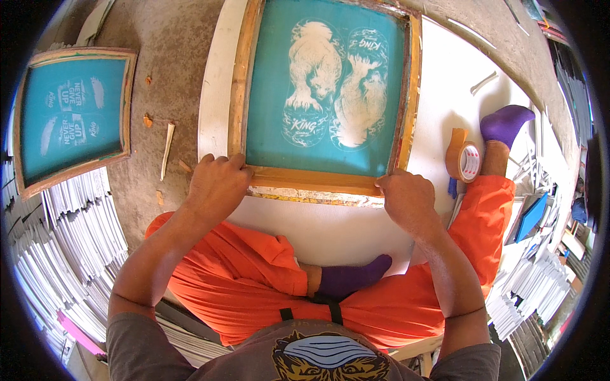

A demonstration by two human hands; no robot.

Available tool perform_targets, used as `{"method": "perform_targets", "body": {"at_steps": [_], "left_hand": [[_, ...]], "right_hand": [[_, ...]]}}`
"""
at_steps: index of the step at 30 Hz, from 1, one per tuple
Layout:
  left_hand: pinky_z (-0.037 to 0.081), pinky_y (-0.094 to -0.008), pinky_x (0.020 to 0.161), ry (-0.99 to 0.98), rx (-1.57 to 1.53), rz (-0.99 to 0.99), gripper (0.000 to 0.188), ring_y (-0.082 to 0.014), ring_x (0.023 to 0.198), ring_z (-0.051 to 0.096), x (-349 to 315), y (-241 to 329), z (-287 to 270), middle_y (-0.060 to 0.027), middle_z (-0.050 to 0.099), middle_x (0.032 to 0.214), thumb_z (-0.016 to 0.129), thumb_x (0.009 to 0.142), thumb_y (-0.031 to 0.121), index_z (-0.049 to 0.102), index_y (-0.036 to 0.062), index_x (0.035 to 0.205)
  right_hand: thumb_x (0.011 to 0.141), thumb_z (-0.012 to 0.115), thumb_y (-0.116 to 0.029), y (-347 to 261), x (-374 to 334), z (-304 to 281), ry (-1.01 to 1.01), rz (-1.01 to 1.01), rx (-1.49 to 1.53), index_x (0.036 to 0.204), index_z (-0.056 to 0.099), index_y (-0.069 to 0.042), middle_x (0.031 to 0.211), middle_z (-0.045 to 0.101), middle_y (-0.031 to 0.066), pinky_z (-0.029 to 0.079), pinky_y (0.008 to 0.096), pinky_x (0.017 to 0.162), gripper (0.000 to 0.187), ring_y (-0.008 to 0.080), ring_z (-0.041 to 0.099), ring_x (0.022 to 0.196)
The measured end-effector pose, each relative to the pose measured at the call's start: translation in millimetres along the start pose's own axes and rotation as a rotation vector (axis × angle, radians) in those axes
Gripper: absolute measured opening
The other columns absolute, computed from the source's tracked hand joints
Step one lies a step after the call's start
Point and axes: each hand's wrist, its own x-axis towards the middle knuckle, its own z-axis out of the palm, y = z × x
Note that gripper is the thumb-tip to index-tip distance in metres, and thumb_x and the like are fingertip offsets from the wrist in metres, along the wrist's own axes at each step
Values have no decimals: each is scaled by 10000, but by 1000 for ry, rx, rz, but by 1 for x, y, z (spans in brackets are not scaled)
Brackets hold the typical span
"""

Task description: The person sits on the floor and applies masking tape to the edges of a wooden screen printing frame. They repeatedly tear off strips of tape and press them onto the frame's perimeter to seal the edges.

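A screen-printing frame (414,82) of worn wood lies in front of me, its teal mesh (267,89) bearing two pale animal designs. A strip of brown packing tape (314,182) runs along the near inner edge of the frame. My left hand (219,185) is closed at the strip's left end, by the frame's near left corner. At the near right corner, my right hand (410,198) is closed with its thumb on the strip's other end. The curled fingertips of both hands are partly hidden.
A tape roll (469,162) with a loose end stands by my right foot (507,124). A second teal screen (127,108) leans at the left over stacks of white sheets (70,235). A white board (305,222) lies under the frame. More sheets (534,289) are piled at right.
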Motion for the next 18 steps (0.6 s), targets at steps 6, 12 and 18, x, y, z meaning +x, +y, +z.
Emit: {"method": "perform_targets", "body": {"at_steps": [6,12,18], "left_hand": [[578,-447,813,-39,17,8,279,-260,873,748,2,1,-3,-53,701,1030,676,870,90,782,162,1117],[580,-432,794,-30,41,19,233,-245,860,746,3,2,0,-58,704,995,669,880,120,787,155,1078],[580,-433,776,-12,35,19,195,-241,856,748,3,4,-2,-60,708,966,672,879,124,784,137,1038]], "right_hand": [[925,656,-124,-2,1,-2,-25,15,-15,1087,827,-180,978,755,149,589,467,756,242,336,756,849],[904,655,-96,-4,2,-3,-59,34,-15,1092,827,-176,1008,759,151,593,462,766,267,336,760,866],[900,647,-90,-4,0,-2,-50,24,-28,1081,827,-170,1003,755,149,593,462,770,267,336,759,870]]}}
